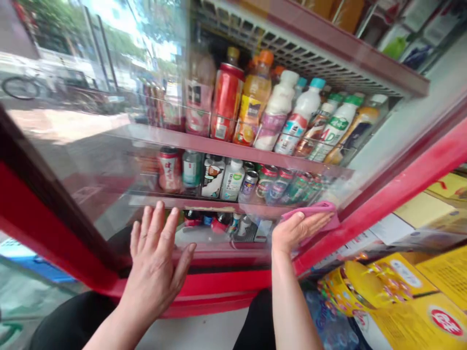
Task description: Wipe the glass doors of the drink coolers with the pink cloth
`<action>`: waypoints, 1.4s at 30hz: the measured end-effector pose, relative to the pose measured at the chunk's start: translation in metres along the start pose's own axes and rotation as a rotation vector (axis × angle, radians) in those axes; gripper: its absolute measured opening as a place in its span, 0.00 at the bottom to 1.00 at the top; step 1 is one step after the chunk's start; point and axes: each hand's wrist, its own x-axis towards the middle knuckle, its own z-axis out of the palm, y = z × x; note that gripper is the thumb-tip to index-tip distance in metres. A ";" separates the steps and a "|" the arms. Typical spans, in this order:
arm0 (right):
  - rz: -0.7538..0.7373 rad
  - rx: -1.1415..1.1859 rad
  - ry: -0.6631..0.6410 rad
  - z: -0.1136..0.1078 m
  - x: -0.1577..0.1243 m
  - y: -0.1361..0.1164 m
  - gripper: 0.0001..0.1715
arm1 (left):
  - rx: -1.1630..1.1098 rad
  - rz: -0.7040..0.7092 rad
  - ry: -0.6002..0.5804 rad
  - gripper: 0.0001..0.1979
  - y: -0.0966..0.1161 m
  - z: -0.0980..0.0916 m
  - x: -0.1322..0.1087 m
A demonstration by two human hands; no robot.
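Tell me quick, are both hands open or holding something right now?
Left hand: open, spread, nothing visibly held.
Right hand: open, laid flat over a pink cloth against the glass.

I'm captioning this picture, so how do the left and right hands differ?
The left hand spreads its fingers, pointing up; the right hand has its fingers closer together, pointing right. The left hand holds nothing; the right hand lies on a pink cloth. Both are bare.

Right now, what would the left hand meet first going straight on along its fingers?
Probably the flat, clear glass pane in the red frame; depth is unclear, so the left hand may be touching it.
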 end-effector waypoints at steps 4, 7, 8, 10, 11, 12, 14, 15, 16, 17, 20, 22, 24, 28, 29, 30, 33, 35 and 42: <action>-0.040 0.009 -0.053 0.001 -0.045 -0.048 0.49 | 0.007 -0.020 -0.015 0.44 -0.016 -0.009 -0.007; -0.142 0.015 -0.113 0.003 -0.077 -0.087 0.49 | 0.003 -0.046 0.006 0.43 -0.031 -0.018 -0.009; -0.196 0.018 -0.131 0.004 -0.087 -0.100 0.48 | 0.002 -0.057 0.015 0.43 -0.036 -0.022 -0.010; -0.313 0.019 -0.156 0.006 -0.105 -0.126 0.48 | 0.003 -0.081 0.027 0.43 -0.048 -0.029 -0.012; -0.371 0.018 -0.159 0.008 -0.114 -0.140 0.47 | 0.005 -0.096 0.031 0.43 -0.054 -0.032 -0.014; -0.423 0.017 -0.158 0.009 -0.121 -0.153 0.47 | 0.008 -0.110 0.035 0.43 -0.060 -0.036 -0.016; -0.507 0.019 -0.149 0.013 -0.135 -0.179 0.47 | 0.016 -0.137 0.044 0.42 -0.072 -0.042 -0.020; -0.539 0.022 -0.144 0.014 -0.140 -0.191 0.46 | 0.020 -0.150 0.048 0.42 -0.077 -0.045 -0.023; -0.565 0.025 -0.142 0.015 -0.145 -0.202 0.46 | 0.024 -0.162 0.052 0.42 -0.083 -0.048 -0.026; -0.587 0.029 -0.142 0.017 -0.150 -0.213 0.46 | 0.029 -0.171 0.055 0.42 -0.088 -0.051 -0.029; -0.640 0.072 -0.163 0.020 -0.163 -0.241 0.46 | 0.045 -0.196 0.067 0.43 -0.102 -0.056 -0.038; -0.669 0.139 -0.203 0.022 -0.171 -0.257 0.46 | 0.055 -0.207 0.075 0.43 -0.109 -0.058 -0.043; -0.674 0.217 -0.274 0.024 -0.181 -0.273 0.43 | 0.062 -0.211 0.078 0.43 -0.114 -0.059 -0.047; -0.652 0.368 -0.519 0.027 -0.202 -0.302 0.34 | 0.067 -0.204 0.088 0.43 -0.119 -0.062 -0.054; -0.668 0.407 -0.573 0.027 -0.207 -0.308 0.33 | 0.055 -0.200 0.103 0.43 -0.119 -0.064 -0.055; -0.696 0.442 -0.603 0.026 -0.210 -0.313 0.33 | 0.030 -0.194 0.128 0.43 -0.118 -0.066 -0.056; -0.797 0.517 -0.553 0.023 -0.213 -0.320 0.34 | -0.120 -0.164 0.219 0.41 -0.113 -0.076 -0.055; -0.840 0.590 -0.506 0.018 -0.206 -0.317 0.33 | -0.239 -0.162 0.252 0.39 -0.106 -0.083 -0.049; -0.830 0.973 -0.754 -0.011 -0.142 -0.298 0.23 | -0.358 -0.155 0.267 0.32 -0.093 -0.059 -0.010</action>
